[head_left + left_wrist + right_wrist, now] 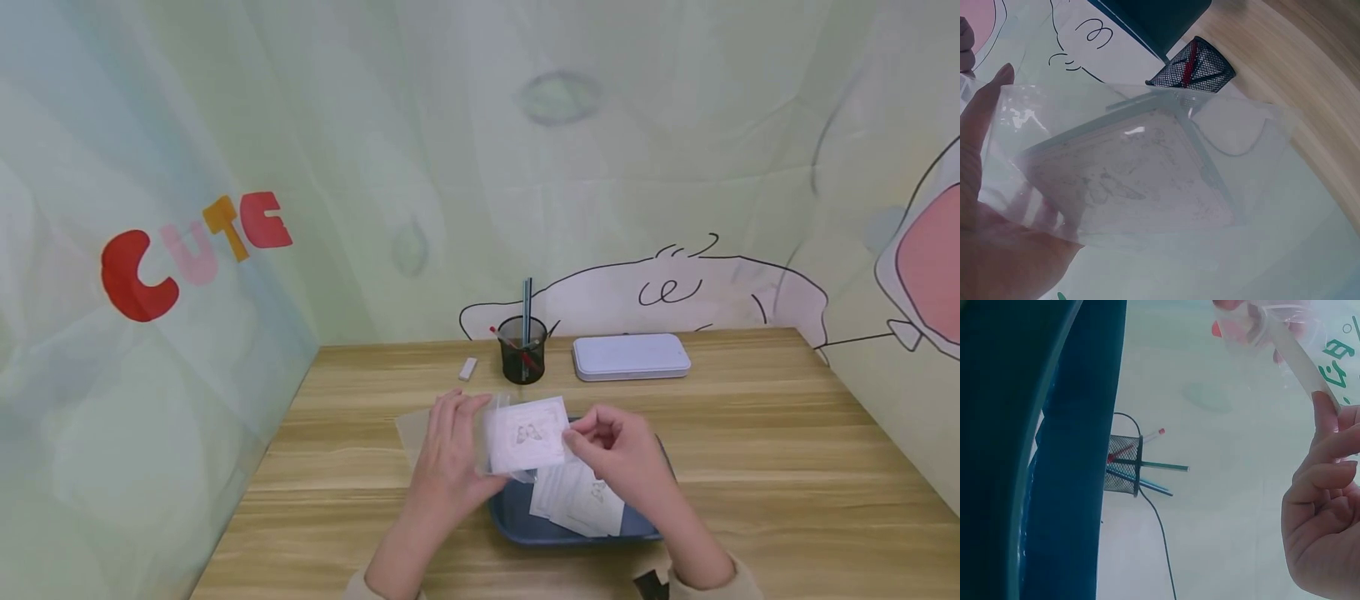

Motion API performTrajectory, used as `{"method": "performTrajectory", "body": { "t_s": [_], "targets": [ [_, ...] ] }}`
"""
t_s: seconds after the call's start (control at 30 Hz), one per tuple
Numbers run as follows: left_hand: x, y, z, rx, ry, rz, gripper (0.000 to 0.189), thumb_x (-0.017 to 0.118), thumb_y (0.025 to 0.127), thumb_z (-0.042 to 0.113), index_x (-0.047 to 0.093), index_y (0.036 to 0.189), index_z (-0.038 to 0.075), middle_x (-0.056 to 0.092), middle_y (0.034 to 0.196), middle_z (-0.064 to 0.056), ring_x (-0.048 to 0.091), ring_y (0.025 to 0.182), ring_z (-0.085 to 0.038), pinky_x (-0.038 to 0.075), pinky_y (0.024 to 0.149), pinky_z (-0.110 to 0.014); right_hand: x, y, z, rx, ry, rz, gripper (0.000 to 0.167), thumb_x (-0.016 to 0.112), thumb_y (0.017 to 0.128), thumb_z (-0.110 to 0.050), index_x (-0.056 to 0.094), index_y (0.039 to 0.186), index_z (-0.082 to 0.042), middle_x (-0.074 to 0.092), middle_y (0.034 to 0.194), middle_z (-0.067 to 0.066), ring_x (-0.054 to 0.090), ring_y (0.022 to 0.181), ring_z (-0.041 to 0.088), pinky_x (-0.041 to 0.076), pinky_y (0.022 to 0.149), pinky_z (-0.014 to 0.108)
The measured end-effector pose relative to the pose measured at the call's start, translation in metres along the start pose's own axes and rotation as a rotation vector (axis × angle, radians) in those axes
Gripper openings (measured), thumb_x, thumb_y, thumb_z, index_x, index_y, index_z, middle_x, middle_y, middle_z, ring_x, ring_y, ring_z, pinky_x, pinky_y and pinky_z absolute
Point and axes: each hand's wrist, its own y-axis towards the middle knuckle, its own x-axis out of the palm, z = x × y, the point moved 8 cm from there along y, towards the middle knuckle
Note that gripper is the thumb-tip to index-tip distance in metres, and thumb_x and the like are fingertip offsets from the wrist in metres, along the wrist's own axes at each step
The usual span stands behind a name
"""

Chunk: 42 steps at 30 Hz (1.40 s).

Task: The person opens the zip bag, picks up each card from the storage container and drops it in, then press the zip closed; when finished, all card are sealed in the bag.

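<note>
Your left hand (450,462) holds the clear bag (1266,134) raised near the blue tray (513,523), its fingers and thumb gripping the sides; your right hand's (622,454) fingers pinch the edge of the butterfly card (528,433), partly inside that bag. More cards (588,502) lie in the tray; beyond it stands the mesh pen cup (513,367).

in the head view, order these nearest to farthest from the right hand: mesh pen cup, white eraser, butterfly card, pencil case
1. Butterfly card: pinched by the right hand
2. Pencil case: straight beyond
3. Mesh pen cup: beyond, leftward
4. White eraser: left of the cup
</note>
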Motion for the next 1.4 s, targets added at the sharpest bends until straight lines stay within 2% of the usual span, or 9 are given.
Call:
{"method": "performTrajectory", "body": {
  "t_s": [0.2,0.43,0.67,0.73,1.0,1.17,1.4],
  "targets": [
    [0.001,-0.001,0.0,-0.004,-0.001,-0.003,0.101,0.096,0.046,0.028,0.045,0.13,0.005,0.045,0.125,-0.013,0.036,0.127,-0.032,0.031,0.11,-0.04,0.007,0.003,0.004,0.017,-0.011,-0.017,0.007,0.072,0.086,-0.011,0.068,0.086,-0.006,0.066,0.07,0.004,0.047,0.046,0.014,0.041,0.039,0.023],
    [0.002,-0.001,0.001,0.003,0.015,-0.004,0.099,0.095,0.047,0.03,0.045,0.13,0.004,0.046,0.125,-0.013,0.038,0.126,-0.032,0.032,0.11,-0.04,0.019,0.007,0.006,0.043,-0.037,-0.052,0.005,0.071,0.087,-0.01,0.068,0.086,-0.006,0.065,0.07,0.009,0.046,0.045,0.012,0.039,0.039,0.022],
    [0.003,-0.001,0.001,0.025,-0.007,0.001,0.1,0.096,0.048,0.028,0.044,0.13,0.004,0.046,0.125,-0.013,0.038,0.125,-0.034,0.034,0.108,-0.044,0.033,0.002,-0.024,0.007,-0.038,-0.112,0.004,0.07,0.087,-0.005,0.067,0.087,-0.001,0.067,0.072,0.01,0.05,0.044,0.013,0.042,0.04,0.023],
    [0.003,-0.001,0.002,0.03,-0.012,0.001,0.1,0.096,0.048,0.026,0.044,0.13,0.003,0.046,0.125,-0.014,0.038,0.125,-0.034,0.034,0.108,-0.044,0.038,0.002,-0.025,0.014,-0.033,-0.125,0.005,0.07,0.086,-0.006,0.068,0.088,-0.002,0.068,0.074,0.009,0.051,0.044,0.014,0.043,0.04,0.023],
    [0.006,-0.001,0.003,0.005,-0.007,-0.032,0.1,0.096,0.049,0.026,0.043,0.132,0.005,0.045,0.126,-0.014,0.036,0.127,-0.031,0.028,0.111,-0.042,0.054,0.009,0.008,0.043,-0.055,-0.142,0.007,0.073,0.086,-0.012,0.071,0.091,-0.009,0.07,0.076,-0.001,0.051,0.044,0.016,0.042,0.038,0.025],
    [0.007,-0.001,0.003,0.01,-0.003,-0.022,0.098,0.095,0.051,0.027,0.044,0.131,0.005,0.045,0.125,-0.014,0.037,0.125,-0.032,0.033,0.108,-0.043,0.058,0.009,0.011,0.016,-0.101,-0.161,0.011,0.072,0.087,-0.022,0.075,0.094,-0.014,0.067,0.073,-0.005,0.054,0.047,0.017,0.045,0.041,0.027],
    [0.007,0.0,0.0,0.011,0.0,-0.01,0.099,0.096,0.049,0.028,0.044,0.13,0.004,0.046,0.124,-0.014,0.037,0.125,-0.033,0.035,0.107,-0.043,0.051,0.009,0.008,-0.007,-0.126,-0.155,0.019,0.071,0.087,-0.032,0.076,0.103,-0.022,0.069,0.081,-0.008,0.057,0.049,0.021,0.05,0.047,0.03]
  ]
}}
